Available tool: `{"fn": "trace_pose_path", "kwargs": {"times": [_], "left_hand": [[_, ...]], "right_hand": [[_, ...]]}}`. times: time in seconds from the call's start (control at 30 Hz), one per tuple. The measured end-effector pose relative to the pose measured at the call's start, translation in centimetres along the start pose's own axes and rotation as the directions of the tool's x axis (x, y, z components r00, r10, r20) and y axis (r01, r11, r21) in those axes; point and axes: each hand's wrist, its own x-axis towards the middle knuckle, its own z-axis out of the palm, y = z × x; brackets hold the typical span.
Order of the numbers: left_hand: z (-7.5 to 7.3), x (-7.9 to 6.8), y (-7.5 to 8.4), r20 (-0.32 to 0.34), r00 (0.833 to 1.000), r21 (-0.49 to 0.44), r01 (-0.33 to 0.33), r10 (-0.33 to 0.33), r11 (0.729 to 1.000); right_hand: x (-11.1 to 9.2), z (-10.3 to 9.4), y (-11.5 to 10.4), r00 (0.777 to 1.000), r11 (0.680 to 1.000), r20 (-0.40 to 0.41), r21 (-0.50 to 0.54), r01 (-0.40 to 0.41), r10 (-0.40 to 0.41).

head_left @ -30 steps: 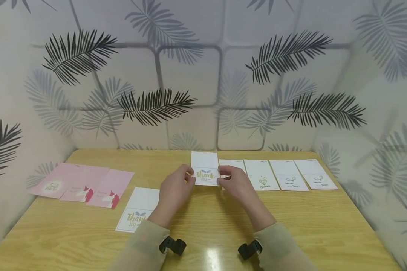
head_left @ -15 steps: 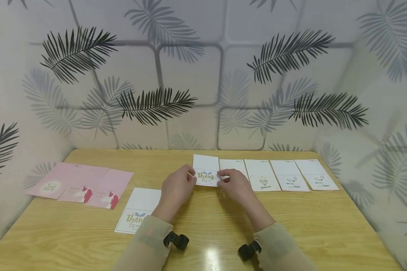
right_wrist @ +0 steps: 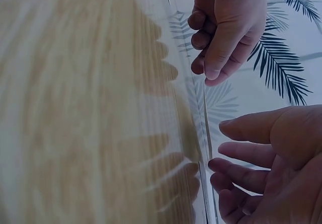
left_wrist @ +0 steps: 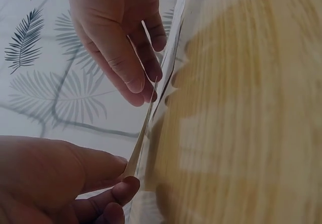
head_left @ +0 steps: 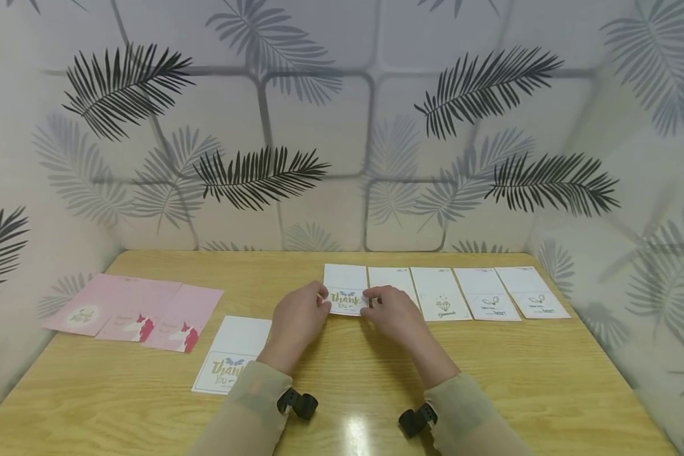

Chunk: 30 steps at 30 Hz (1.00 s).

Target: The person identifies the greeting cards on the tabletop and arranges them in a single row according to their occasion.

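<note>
In the head view a white "Thank You" card (head_left: 346,303) lies low over the back of the table, left of a row of white cards. My left hand (head_left: 301,320) pinches its left edge between thumb and fingers, as the left hand (left_wrist: 75,176) in its own wrist view also shows. At the right edge is my right hand (head_left: 396,316). The right wrist view shows that right hand (right_wrist: 282,158) with its thumb apart from the fingers, and fingertips touching the card's edge. From the side, the card (left_wrist: 143,133) appears as a thin, tilted strip.
A second "Thank You" card (head_left: 230,361) lies nearer, partly behind the left forearm. Overlapping pink cards (head_left: 159,297) are at the left. Right of the held card, a row includes a diamond-print card (head_left: 440,285) and heart-text cards (head_left: 484,285). A patterned wall (head_left: 319,221) borders the wooden table (head_left: 348,373).
The held card has come down towards the table and straightened alongside the row. The right fingers have shifted slightly left, and their pinch has loosened. The other cards stay put.
</note>
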Motion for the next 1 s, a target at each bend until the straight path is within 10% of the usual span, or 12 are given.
{"fn": "trace_pose_path", "kwargs": {"times": [1.0], "left_hand": [[1.0,-0.1,0.2,0.048,0.994,0.206,-0.105,0.097,0.973]], "right_hand": [[-0.4,0.1,0.3,0.993,0.982,0.045,-0.151,0.112,-0.107]]}}
